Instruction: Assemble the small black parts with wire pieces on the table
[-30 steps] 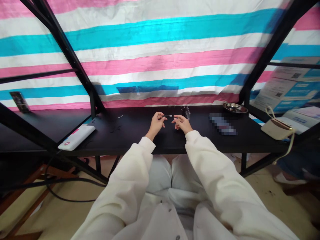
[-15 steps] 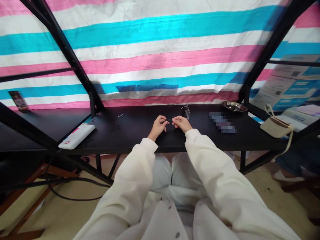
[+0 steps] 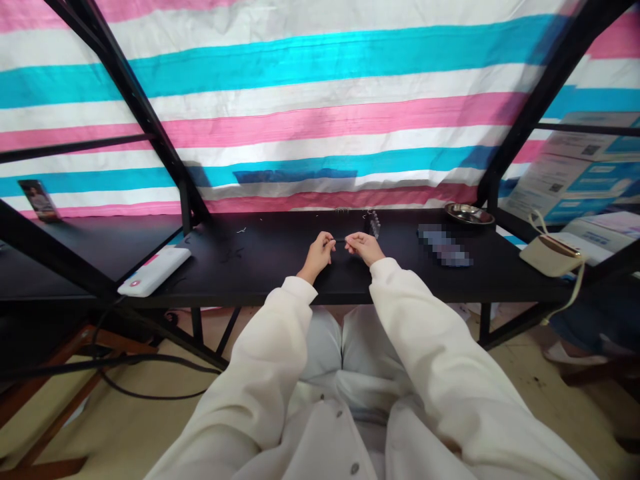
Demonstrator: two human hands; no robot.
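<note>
Between my two hands runs a short, thin, dark rod-like piece (image 3: pixel 340 241), hard to tell apart from the black tabletop (image 3: pixel 270 267). The fingertips of my left hand (image 3: pixel 318 255) are pinched on one end of it. My right hand (image 3: pixel 365 248) pinches the other end, its fingers curled in. Just behind the right hand stands a row of small, clear, knobbly pieces (image 3: pixel 375 227). Further left on the table lie faint dark strands (image 3: pixel 233 255) and a white scrap (image 3: pixel 241 230).
A shiny metal dish (image 3: pixel 469 214) sits at the back right, with a blurred-out object (image 3: pixel 445 245) before it. A cream handbag (image 3: pixel 550 256) rests at the right end. At the left lies a white power-bank-like box (image 3: pixel 155 272). Black frame posts flank the table.
My left fingers have shifted slightly, showing a little more of the dark piece between the hands. My right hand has barely moved.
</note>
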